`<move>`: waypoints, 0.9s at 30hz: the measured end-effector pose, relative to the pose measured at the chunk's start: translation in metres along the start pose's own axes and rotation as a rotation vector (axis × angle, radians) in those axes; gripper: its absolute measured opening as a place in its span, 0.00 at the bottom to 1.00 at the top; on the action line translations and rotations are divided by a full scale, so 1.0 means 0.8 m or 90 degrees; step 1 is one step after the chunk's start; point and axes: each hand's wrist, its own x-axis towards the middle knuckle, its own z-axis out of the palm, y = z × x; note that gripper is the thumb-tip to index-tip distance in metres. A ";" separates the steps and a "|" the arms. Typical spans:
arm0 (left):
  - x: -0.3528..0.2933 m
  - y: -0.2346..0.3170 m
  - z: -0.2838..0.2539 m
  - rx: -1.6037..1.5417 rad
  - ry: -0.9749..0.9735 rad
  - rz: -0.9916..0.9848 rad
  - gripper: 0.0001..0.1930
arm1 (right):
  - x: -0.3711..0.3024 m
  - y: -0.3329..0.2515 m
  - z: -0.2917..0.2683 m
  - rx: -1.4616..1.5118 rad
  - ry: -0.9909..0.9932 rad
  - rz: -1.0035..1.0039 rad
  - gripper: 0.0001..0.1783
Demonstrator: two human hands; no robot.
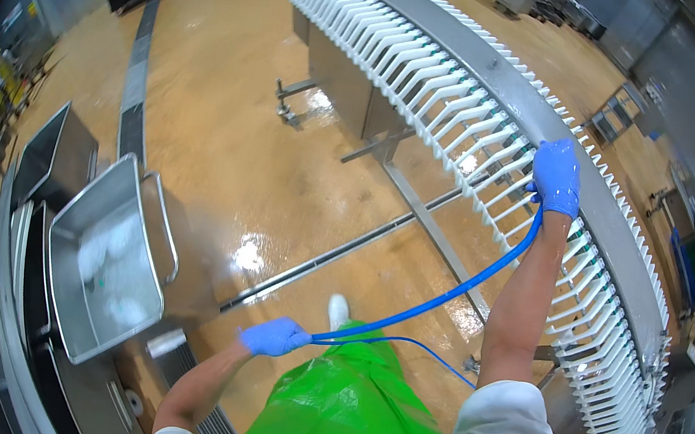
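A blue hose [454, 290] runs in a curve between my two blue-gloved hands. My right hand [558, 176] is closed round its upper end, over the long conveyor [515, 75] with white angled slats [448, 97] along both sides; whatever nozzle it may hold is hidden by the glove. Low on the left, in front of my green apron [362, 410], my left hand [276, 337] grips the hose farther along. A thinner stretch of blue hose [418, 344] leads from there rightward behind my right arm.
At the left stands a metal tub [84, 303] with white, foam-like stuff inside, beside other metal bins [58, 153]. The wet tan floor [228, 107] has a drain channel [332, 256]. A metal cart [616, 112] stands beyond the conveyor.
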 end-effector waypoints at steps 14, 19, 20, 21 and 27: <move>0.156 -0.120 -0.371 0.071 -0.099 0.059 0.37 | 0.232 -0.316 0.281 0.038 -0.227 -0.198 0.14; 0.150 -0.214 -0.480 -0.075 -0.008 0.037 0.35 | 0.289 -0.477 0.435 0.002 -0.184 -0.351 0.16; 0.158 -0.250 -0.490 -0.090 0.006 0.034 0.35 | 0.301 -0.504 0.478 -0.002 -0.174 -0.366 0.15; 0.172 -0.294 -0.496 -0.104 0.018 0.032 0.35 | 0.316 -0.532 0.522 -0.006 -0.164 -0.380 0.15; 0.175 -0.461 -0.634 -0.104 0.078 0.125 0.37 | 0.405 -0.682 0.740 -0.074 -0.088 -0.413 0.19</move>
